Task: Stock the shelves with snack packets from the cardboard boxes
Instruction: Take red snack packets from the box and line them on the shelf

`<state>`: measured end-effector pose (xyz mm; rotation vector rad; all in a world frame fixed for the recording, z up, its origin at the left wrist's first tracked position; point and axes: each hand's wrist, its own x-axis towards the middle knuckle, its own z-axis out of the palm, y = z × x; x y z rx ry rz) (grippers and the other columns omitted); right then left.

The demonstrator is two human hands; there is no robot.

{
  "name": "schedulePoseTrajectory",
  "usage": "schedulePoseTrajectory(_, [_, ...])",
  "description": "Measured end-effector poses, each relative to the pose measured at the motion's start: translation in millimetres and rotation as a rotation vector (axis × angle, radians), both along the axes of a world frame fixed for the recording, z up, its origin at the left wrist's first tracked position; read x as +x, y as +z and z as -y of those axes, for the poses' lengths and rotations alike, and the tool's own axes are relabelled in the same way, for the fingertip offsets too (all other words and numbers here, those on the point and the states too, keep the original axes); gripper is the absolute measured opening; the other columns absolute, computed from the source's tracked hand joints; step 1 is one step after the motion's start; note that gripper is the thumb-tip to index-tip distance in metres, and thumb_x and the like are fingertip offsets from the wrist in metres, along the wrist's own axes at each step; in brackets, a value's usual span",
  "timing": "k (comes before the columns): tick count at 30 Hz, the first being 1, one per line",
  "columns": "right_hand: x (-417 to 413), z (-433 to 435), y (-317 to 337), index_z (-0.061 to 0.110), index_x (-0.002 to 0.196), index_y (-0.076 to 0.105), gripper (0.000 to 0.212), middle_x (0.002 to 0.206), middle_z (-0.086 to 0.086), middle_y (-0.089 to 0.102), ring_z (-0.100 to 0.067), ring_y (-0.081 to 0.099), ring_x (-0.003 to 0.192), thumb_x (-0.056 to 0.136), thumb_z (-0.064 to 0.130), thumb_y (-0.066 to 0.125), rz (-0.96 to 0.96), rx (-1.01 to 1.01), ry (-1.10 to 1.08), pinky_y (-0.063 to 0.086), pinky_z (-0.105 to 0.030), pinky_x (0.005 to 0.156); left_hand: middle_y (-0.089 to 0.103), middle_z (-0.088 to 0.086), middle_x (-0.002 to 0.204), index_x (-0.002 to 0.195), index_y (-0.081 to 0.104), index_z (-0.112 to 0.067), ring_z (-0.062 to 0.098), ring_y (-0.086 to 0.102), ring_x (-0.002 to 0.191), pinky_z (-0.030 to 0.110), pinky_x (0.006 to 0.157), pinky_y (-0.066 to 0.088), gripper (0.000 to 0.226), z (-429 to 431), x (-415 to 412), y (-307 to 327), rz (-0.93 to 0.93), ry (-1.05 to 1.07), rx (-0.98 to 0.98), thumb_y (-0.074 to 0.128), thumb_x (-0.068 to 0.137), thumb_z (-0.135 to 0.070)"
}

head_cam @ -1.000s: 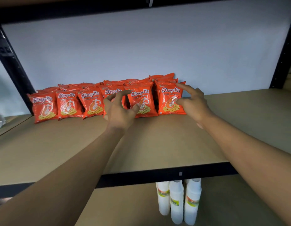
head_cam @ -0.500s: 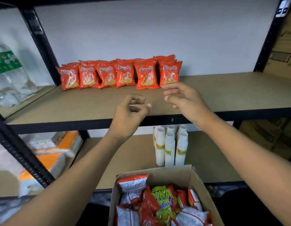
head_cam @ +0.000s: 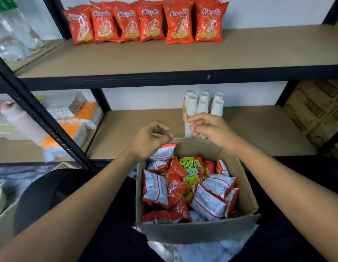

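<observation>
I see the left hand (head_cam: 149, 140) and right hand (head_cam: 211, 129) hovering loosely curled, grasping nothing, over the near cardboard box (head_cam: 198, 233) of snack packets (head_cam: 183, 186); orange packets (head_cam: 145, 23) line the far shelf (head_cam: 164, 53).

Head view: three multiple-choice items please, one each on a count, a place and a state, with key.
1. How many orange packets face front on the upper shelf? A. three B. nine C. six
2. Where do the white paper cups stand? A. on the lower shelf, beyond the cardboard box B. on the upper shelf C. inside the box
3. The left hand and right hand are: A. gripping packets B. empty, above the box C. on the upper shelf
Key: 1 C, six fronts side by side; 2 A, cups show past the box; 3 B, fingers hold nothing.
</observation>
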<state>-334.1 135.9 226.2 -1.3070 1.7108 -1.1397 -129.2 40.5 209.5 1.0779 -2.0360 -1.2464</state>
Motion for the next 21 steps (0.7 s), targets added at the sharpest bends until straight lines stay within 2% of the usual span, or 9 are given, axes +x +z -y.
schedulePoseTrajectory(3, [2,-4,-30,0.03,0.103,0.068,0.023,0.096,0.004,0.071,-0.01,0.067,0.083,0.093,0.01,0.061,0.011,0.088,0.027,0.045,-0.014,0.064,0.07,0.002,0.089,0.096,0.066,-0.016,0.014,0.059,0.066,0.031,0.065,0.049,0.017,2,8,-31,0.159,-0.046,0.063,0.077,0.084,-0.015])
schedulePoseTrajectory(5, [6,-4,-49,0.031,0.103,0.068,0.021,0.099,0.001,0.071,-0.01,0.067,0.085,0.093,0.013,0.063,0.005,0.17,0.068,0.045,-0.016,0.067,0.069,0.006,0.085,0.093,0.065,-0.019,0.02,0.056,0.062,0.034,0.061,0.046,0.016,3,14,-49,0.283,-0.051,0.109,0.077,0.083,-0.016])
schedulePoseTrajectory(7, [12,0,-68,0.032,0.102,0.068,0.02,0.1,-0.001,0.072,-0.012,0.068,0.087,0.092,0.015,0.065,-0.02,0.244,0.111,0.045,-0.021,0.071,0.07,0.007,0.091,0.093,0.064,-0.024,0.024,0.062,0.074,0.032,0.068,0.048,0.018,7,21,-68,0.42,-0.044,0.098,0.078,0.081,-0.024])
schedulePoseTrajectory(9, [18,5,-86,0.033,0.097,0.069,0.019,0.096,-0.001,0.072,-0.015,0.069,0.088,0.091,0.015,0.067,-0.018,0.301,0.14,0.046,-0.023,0.074,0.069,0.003,0.105,0.093,0.062,-0.029,0.018,0.061,0.087,0.027,0.075,0.046,0.021,11,29,-83,0.581,-0.069,0.043,0.078,0.079,-0.032])
schedulePoseTrajectory(12, [27,12,-110,0.031,0.095,0.071,0.017,0.091,0.0,0.071,-0.019,0.07,0.089,0.089,0.015,0.068,-0.034,0.398,0.18,0.049,-0.02,0.068,0.064,-0.002,0.116,0.101,0.062,-0.03,0.016,0.06,0.098,0.028,0.083,0.047,0.026,12,34,-96,0.729,-0.134,0.048,0.073,0.079,-0.039])
schedulePoseTrajectory(14, [34,14,-124,0.029,0.098,0.072,0.017,0.092,0.003,0.07,-0.019,0.068,0.093,0.089,0.015,0.068,-0.06,0.442,0.231,0.05,-0.021,0.073,0.059,-0.002,0.113,0.112,0.062,-0.026,0.018,0.056,0.099,0.027,0.082,0.045,0.031,9,34,-99,0.763,-0.143,0.06,0.071,0.083,-0.036])
schedulePoseTrajectory(16, [42,14,-133,0.024,0.11,0.072,0.023,0.099,0.009,0.065,-0.014,0.061,0.099,0.09,0.014,0.066,-0.093,0.473,0.282,0.045,-0.018,0.076,0.058,0.001,0.11,0.119,0.061,-0.022,0.018,0.055,0.095,0.027,0.078,0.045,0.033,7,31,-104,0.734,-0.126,0.084,0.068,0.088,-0.032])
schedulePoseTrajectory(19, [50,14,-143,0.018,0.117,0.071,0.027,0.109,0.009,0.061,-0.01,0.055,0.105,0.092,0.01,0.061,-0.106,0.504,0.305,0.039,-0.01,0.076,0.056,0.004,0.124,0.119,0.061,-0.021,0.017,0.056,0.096,0.026,0.078,0.045,0.031,2,27,-113,0.653,-0.095,0.122,0.066,0.089,-0.027])
schedulePoseTrajectory(21, [54,15,-149,0.019,0.111,0.072,0.026,0.112,0.006,0.063,-0.013,0.057,0.11,0.092,0.007,0.059,-0.089,0.512,0.288,0.042,-0.014,0.08,0.052,0.007,0.13,0.115,0.063,-0.023,0.016,0.057,0.092,0.02,0.077,0.042,0.029,3,27,-118,0.612,-0.06,0.106,0.067,0.087,-0.022])
